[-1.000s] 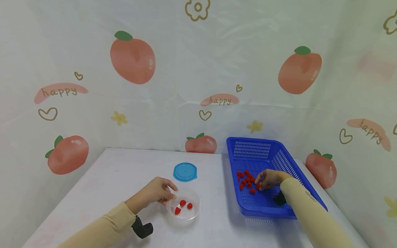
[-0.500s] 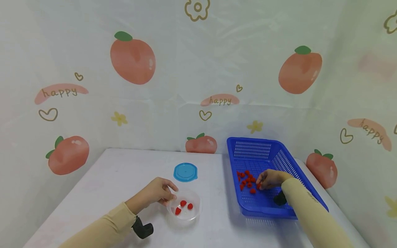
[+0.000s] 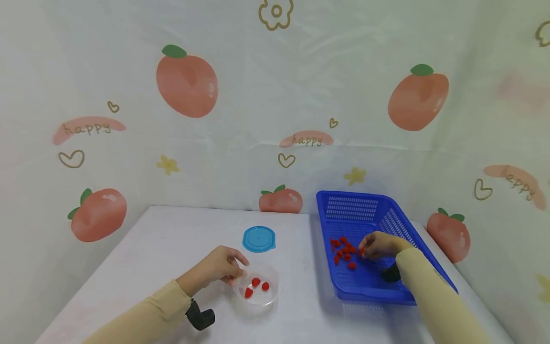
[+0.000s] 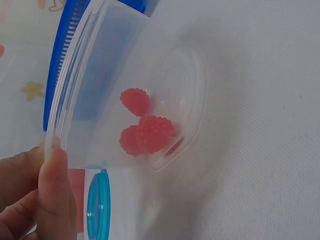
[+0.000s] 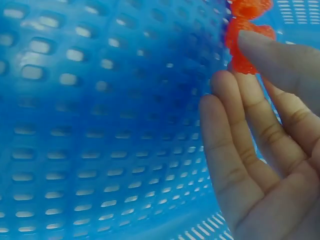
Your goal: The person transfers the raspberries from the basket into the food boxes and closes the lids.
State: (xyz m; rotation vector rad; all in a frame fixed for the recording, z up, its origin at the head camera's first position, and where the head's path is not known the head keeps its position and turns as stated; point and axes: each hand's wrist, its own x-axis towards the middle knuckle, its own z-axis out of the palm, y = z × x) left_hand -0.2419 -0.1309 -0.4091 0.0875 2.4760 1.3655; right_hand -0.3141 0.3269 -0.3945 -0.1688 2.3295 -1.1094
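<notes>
A clear plastic tub (image 3: 259, 301) with 3 raspberries (image 4: 156, 134) inside stands on the white table in the head view. My left hand (image 3: 226, 265) pinches its rim between thumb and fingers at the near left. Over in the blue basket (image 3: 374, 295), my right hand (image 3: 380, 244) holds a raspberry (image 5: 242, 59) between thumb and fingertips, just above the basket floor. Several more raspberries (image 3: 347, 257) lie loose in the basket, left of that hand. The right wrist view catches the little and ring fingers (image 5: 222, 145) extended away from the pinched fruit.
Beyond the tub, a round blue lid (image 3: 259, 239) lies flat on the table (image 3: 189, 229). A patterned cloth backdrop (image 3: 240, 95) rises behind the table. The basket's high slotted walls surround my right hand.
My right hand has risen slightly from the basket floor with the raspberry in its fingers. My left hand stays at the tub. The whole head view has shifted a little.
</notes>
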